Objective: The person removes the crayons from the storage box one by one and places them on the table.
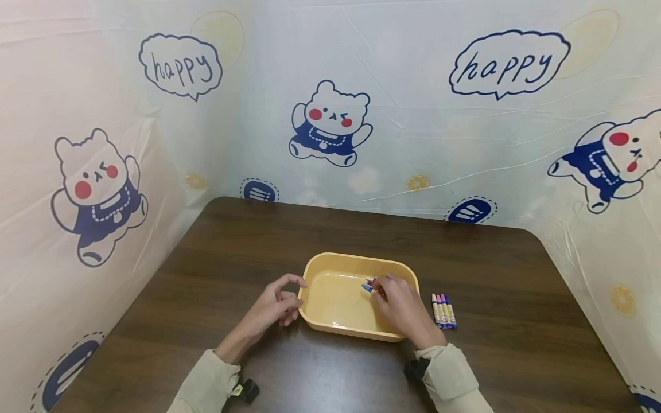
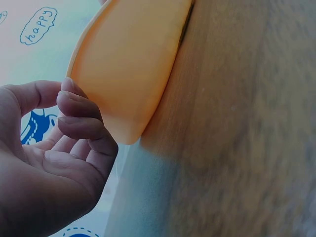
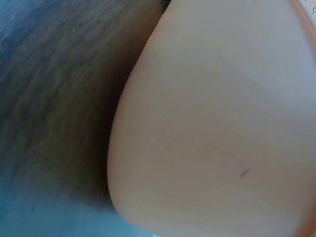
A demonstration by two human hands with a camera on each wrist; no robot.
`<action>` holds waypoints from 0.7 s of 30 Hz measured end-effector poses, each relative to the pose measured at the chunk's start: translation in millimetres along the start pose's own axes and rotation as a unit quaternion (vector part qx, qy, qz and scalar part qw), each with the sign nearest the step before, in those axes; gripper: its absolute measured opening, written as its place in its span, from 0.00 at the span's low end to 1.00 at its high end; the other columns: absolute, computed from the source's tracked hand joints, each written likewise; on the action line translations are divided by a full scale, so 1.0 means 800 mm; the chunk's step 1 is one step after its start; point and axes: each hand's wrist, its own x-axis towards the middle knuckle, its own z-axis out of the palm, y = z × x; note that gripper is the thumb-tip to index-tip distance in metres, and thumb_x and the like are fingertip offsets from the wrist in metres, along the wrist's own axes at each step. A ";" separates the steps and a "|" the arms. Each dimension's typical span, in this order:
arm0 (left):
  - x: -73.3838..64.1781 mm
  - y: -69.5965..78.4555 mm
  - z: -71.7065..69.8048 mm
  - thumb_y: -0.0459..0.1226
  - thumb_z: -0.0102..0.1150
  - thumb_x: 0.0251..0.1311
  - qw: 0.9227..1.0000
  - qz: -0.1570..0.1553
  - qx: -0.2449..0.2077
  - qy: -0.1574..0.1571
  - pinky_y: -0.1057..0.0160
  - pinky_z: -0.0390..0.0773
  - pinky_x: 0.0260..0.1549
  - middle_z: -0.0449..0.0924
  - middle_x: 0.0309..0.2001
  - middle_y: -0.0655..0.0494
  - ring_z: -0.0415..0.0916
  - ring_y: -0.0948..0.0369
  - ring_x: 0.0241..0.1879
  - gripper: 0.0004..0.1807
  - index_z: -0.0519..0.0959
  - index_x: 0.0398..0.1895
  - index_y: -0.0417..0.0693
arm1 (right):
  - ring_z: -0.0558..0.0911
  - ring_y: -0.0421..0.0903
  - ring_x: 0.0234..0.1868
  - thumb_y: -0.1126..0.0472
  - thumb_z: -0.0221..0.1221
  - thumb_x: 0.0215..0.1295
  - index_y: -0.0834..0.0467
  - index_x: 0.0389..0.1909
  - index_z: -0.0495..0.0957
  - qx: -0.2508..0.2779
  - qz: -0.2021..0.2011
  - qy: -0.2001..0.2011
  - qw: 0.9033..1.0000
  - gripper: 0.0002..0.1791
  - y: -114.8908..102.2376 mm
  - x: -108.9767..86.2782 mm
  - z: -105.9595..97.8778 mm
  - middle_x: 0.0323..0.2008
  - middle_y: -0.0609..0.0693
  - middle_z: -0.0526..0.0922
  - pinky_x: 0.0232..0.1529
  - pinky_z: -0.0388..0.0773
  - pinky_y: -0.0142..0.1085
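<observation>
A yellow plastic basin (image 1: pixel 330 298) sits on the table. At its left end my left hand (image 1: pixel 279 301) holds the rim between thumb and fingers; the left wrist view has the curled fingers (image 2: pixel 81 111) against the basin's edge (image 2: pixel 123 64). My right hand (image 1: pixel 405 304) reaches over the right side into the basin and grips a blue-tipped crayon (image 1: pixel 367 287). Close to those fingertips are dark red crayons (image 1: pixel 370 281), partly hidden by the hand. Whether they are held too is unclear. The right wrist view has only the basin's outer wall (image 3: pixel 207 123), not the hand.
Several crayons (image 1: pixel 444 311) with yellow wrappers lie side by side on the dark wooden table (image 1: pixel 248 241), just right of the basin. A printed cloth (image 1: pixel 403 126) with bears hangs around the back and sides of the table.
</observation>
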 end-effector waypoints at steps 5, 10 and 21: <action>0.000 0.001 -0.001 0.29 0.58 0.62 1.000 0.002 -0.001 -0.002 0.67 0.66 0.14 0.72 0.19 0.50 0.68 0.61 0.15 0.21 0.67 0.57 0.35 | 0.78 0.43 0.32 0.65 0.68 0.60 0.58 0.33 0.83 -0.002 -0.009 0.022 1.000 0.03 0.001 -0.003 -0.003 0.32 0.48 0.81 0.35 0.79 0.40; 0.000 0.001 -0.001 0.29 0.57 0.62 1.000 0.003 0.000 -0.002 0.67 0.66 0.14 0.72 0.18 0.50 0.68 0.62 0.15 0.21 0.67 0.57 0.35 | 0.79 0.42 0.32 0.65 0.68 0.59 0.57 0.34 0.83 -0.002 -0.017 0.044 0.999 0.04 0.001 -0.008 -0.008 0.33 0.47 0.80 0.35 0.80 0.39; -0.001 0.000 0.000 0.29 0.57 0.62 1.000 0.003 0.001 0.000 0.67 0.66 0.14 0.72 0.19 0.50 0.67 0.61 0.15 0.21 0.67 0.57 0.35 | 0.79 0.41 0.32 0.64 0.70 0.57 0.57 0.35 0.83 0.002 -0.024 0.091 0.996 0.07 -0.007 -0.029 -0.030 0.35 0.47 0.80 0.34 0.81 0.37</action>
